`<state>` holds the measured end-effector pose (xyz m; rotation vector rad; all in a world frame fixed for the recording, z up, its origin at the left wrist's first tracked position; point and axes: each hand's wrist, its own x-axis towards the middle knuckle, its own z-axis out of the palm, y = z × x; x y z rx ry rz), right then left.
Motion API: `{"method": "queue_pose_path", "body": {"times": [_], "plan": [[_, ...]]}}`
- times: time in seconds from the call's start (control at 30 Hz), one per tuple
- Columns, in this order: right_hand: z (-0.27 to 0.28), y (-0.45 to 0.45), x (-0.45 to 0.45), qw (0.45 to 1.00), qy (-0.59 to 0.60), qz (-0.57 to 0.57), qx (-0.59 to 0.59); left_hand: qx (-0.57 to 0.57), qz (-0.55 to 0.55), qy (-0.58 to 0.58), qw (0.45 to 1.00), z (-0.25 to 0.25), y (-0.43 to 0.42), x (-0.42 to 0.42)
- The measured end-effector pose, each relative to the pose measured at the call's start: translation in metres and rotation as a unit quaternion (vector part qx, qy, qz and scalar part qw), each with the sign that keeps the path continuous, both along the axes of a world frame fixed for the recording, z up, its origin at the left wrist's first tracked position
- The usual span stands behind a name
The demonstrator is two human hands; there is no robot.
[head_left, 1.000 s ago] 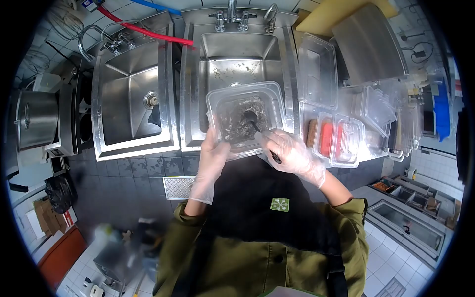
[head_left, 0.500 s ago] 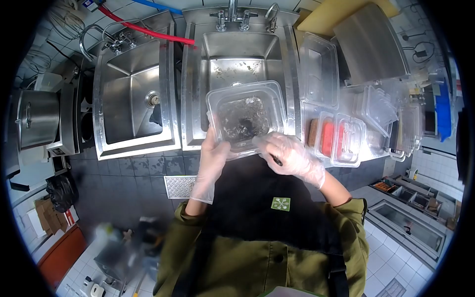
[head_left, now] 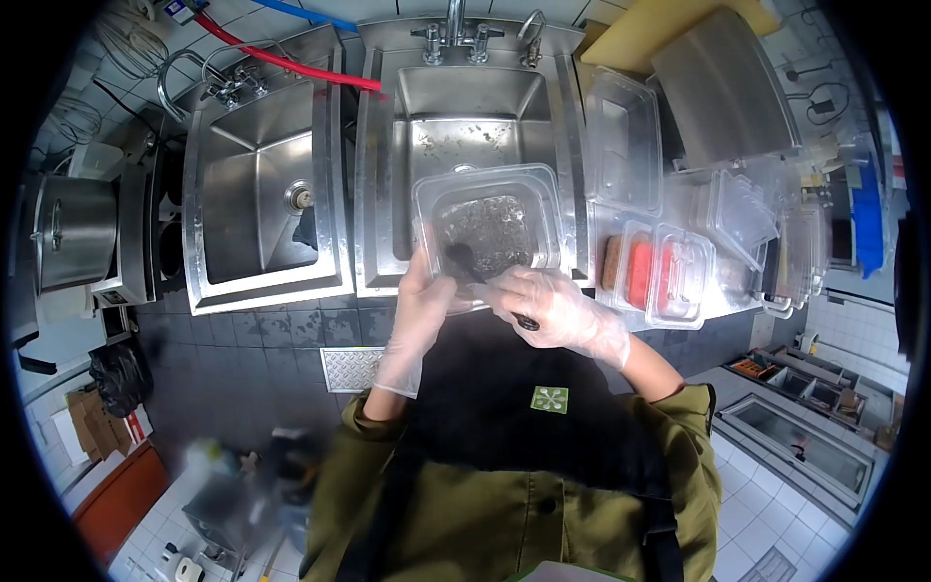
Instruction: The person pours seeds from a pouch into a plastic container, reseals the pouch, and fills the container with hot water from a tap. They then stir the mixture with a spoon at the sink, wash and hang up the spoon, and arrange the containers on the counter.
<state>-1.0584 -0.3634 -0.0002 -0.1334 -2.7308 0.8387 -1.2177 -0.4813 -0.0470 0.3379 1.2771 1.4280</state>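
A clear plastic food container (head_left: 545, 199) is held over the near edge of the middle sink, tilted so that I see into it. Wet, dark residue shows on its bottom. My left hand (head_left: 424, 306), in a clear glove, grips the container's near left corner. My gloved right hand (head_left: 543, 308) is closed around a black-handled utensil (head_left: 527, 322). The utensil's dark, rounded head is in the container at its near left; whether it is a spoon or a brush I cannot tell.
The middle sink (head_left: 376, 194) has scraps on its bottom. Left of it is another sink (head_left: 233, 184) with a dark item near its drain. Clear containers (head_left: 626, 145) and tubs with red and brown contents (head_left: 640, 272) stand on the right counter. A red hose (head_left: 291, 63) runs behind.
The utensil's dark head has moved left inside the container, and more of its handle end shows below my right hand. The container has shifted slightly right and toward me.
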Motion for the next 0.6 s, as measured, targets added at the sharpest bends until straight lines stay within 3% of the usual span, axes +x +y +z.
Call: {"method": "queue_pose_path", "body": {"times": [0.13,0.4,0.6], "plan": [[0.005,0.0,0.006,1.0,0.007,0.007,-0.015,0.012,0.002,-0.001,1.0,-0.004,0.0,0.002],[-0.007,0.013,-0.004,0.996,0.035,-0.046,0.068,-0.005,-0.01,0.017,1.0,0.004,0.0,0.002],[-0.009,0.0,-0.011,0.999,0.02,-0.033,0.011,0.001,0.009,0.02,1.0,-0.009,-0.004,0.004]]}}
